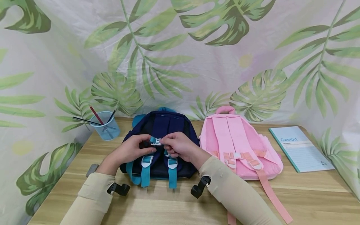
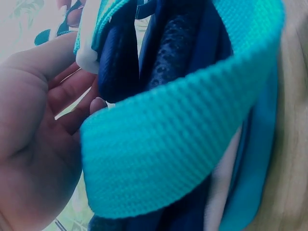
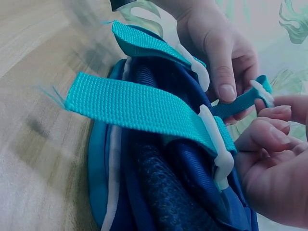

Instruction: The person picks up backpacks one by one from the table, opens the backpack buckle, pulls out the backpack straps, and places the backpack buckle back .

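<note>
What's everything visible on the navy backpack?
The navy backpack rests on the wooden table beside the pink backpack, strap side showing, top handle toward the backdrop. It looks like woven fabric with dark mesh, teal webbing straps and white, plastic-looking buckles. Two strap ends look frayed. The right grip pinches a white clip on narrow webbing; whether the left grip holds that webbing is unclear.
</note>
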Demonstrator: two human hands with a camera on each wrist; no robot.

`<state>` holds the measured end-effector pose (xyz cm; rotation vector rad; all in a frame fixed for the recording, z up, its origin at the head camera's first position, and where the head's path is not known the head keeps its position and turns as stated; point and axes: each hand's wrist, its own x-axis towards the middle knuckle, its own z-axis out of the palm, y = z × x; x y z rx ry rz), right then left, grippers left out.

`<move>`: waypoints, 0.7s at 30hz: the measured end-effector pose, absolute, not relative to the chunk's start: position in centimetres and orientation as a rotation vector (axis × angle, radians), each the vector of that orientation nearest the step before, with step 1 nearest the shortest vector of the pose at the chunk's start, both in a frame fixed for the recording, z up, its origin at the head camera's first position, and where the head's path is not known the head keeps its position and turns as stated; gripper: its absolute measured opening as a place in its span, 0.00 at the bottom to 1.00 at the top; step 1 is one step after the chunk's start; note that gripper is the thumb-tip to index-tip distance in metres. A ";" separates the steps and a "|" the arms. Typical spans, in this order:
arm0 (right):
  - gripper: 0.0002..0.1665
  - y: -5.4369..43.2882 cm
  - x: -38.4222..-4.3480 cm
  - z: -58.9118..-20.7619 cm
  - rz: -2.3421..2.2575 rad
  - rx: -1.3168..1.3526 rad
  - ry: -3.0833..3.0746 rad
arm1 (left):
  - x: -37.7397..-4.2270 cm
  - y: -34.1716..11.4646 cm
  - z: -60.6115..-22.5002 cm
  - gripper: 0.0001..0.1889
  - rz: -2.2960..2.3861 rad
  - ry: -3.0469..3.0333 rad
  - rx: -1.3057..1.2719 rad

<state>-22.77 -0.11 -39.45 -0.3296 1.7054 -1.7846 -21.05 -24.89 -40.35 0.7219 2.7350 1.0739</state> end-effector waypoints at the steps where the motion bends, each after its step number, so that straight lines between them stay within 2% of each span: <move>1: 0.14 -0.1 -22.7 -39.4 -1.793 -0.330 1.702 | -21.0 -24.9 -40.3 0.09 1.065 2.741 0.722; 8: 0.16 -0.2 -22.6 -39.2 -1.831 -0.339 1.696 | -20.9 -24.9 -40.4 0.08 1.038 2.764 0.726; 21: 0.12 -0.1 -22.5 -38.6 -1.910 -0.282 1.569 | -20.9 -24.8 -40.7 0.06 1.018 2.772 0.740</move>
